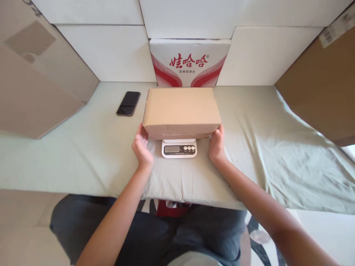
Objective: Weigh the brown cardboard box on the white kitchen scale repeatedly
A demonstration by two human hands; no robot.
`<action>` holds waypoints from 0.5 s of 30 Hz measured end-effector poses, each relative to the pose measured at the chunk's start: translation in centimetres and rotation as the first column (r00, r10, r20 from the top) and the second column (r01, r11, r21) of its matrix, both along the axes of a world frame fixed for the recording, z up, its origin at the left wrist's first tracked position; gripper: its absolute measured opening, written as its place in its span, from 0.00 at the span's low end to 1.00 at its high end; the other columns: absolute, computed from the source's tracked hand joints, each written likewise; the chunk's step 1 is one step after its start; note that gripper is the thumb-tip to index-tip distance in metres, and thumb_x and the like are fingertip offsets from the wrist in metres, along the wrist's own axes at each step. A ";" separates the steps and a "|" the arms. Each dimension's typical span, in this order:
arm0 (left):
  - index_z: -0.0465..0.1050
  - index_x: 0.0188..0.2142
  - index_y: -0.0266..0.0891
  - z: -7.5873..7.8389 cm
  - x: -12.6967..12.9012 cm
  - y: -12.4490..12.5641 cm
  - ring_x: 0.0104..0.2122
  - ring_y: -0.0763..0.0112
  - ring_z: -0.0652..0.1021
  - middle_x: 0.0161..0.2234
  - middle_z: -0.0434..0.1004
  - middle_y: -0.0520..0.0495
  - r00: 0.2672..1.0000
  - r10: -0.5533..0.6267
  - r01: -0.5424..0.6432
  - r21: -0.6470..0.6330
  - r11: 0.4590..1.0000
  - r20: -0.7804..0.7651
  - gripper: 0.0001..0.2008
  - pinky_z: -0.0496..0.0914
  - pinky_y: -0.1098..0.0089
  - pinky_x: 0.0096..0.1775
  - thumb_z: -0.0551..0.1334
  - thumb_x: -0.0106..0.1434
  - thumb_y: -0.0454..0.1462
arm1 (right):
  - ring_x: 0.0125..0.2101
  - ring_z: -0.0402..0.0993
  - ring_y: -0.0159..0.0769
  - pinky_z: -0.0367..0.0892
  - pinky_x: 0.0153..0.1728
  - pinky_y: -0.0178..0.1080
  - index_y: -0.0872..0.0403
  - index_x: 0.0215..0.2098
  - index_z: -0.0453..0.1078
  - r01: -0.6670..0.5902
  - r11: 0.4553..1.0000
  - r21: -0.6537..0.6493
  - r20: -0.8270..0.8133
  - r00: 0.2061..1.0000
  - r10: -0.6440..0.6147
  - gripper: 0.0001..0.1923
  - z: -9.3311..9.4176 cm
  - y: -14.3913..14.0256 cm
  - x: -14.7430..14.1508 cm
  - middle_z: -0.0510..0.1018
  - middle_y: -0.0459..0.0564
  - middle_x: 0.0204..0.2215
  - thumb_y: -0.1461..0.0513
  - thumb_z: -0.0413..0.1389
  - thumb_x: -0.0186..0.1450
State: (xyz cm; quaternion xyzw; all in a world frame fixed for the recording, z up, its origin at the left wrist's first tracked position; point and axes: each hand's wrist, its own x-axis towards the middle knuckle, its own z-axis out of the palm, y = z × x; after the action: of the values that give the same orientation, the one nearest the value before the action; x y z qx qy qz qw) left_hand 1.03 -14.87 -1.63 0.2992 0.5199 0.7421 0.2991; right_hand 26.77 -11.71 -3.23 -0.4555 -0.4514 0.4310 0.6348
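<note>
1. A closed cardboard box (181,111) is seen resting on a small white digital scale (179,148), which stands on a counter (83,155) covered with a pale green cloth (263,147). The box is far wider than the scale and overhangs it on both sides.

2. The left hand (142,146) is laid open against the box's lower left corner, and the right hand (216,145) against the lower right corner. Neither hand is closed around anything; whether the weight is carried by them or only steadied cannot be told.

3. A tip is judged the main risk: with so much overhang, the box could be tilted off the platform if one hand were lifted unevenly.

4. A false reading is likely to be given while the box is touched by either hand.

5. The scale's footing may be unsettled by the soft, wrinkled cloth beneath it.

6. The display is partly overshadowed by the box's front edge, so the figures may be misread.

7. A dark phone (128,103) lies to the left, well apart from the box, and could be struck only by a wide sideways slide.
</note>
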 end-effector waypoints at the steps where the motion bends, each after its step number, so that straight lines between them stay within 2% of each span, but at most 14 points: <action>1: 0.79 0.62 0.36 -0.1 0.0 -0.1 0.68 0.50 0.76 0.67 0.75 0.29 1.000 0.005 -0.005 -0.005 1.000 -0.006 0.38 0.71 0.55 0.67 0.56 0.68 0.61 | 0.71 0.66 0.53 0.57 0.76 0.63 0.41 0.67 0.65 0.005 1.000 -0.001 0.003 1.000 -0.005 0.32 0.1 -0.1 -0.1 0.73 0.50 0.68 0.40 0.54 0.68; 9: 0.80 0.61 0.36 -1.0 0.5 -0.6 0.66 0.51 0.78 0.65 0.78 0.29 0.999 0.032 -0.033 -0.065 0.997 -0.014 0.37 0.73 0.57 0.66 0.56 0.69 0.61 | 0.70 0.68 0.50 0.59 0.75 0.62 0.43 0.66 0.67 0.018 1.000 -0.001 0.033 0.999 -0.018 0.30 -0.2 -0.4 -0.3 0.74 0.51 0.67 0.42 0.52 0.71; 15: 0.81 0.57 0.34 -1.5 0.2 -0.6 0.61 0.50 0.82 0.59 0.83 0.28 1.000 -0.004 0.001 -0.132 0.991 -0.021 0.38 0.75 0.57 0.62 0.56 0.68 0.62 | 0.70 0.67 0.53 0.57 0.75 0.65 0.45 0.62 0.70 0.100 0.991 -0.091 0.092 0.992 -0.092 0.27 0.7 -1.1 -0.5 0.75 0.53 0.66 0.44 0.52 0.71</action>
State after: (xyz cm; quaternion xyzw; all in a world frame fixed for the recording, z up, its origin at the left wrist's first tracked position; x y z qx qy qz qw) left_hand 1.26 -15.44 -3.13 0.2872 0.5708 0.7024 0.3136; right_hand 26.28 -12.83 -2.52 -0.5247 -0.4353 0.4007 0.6120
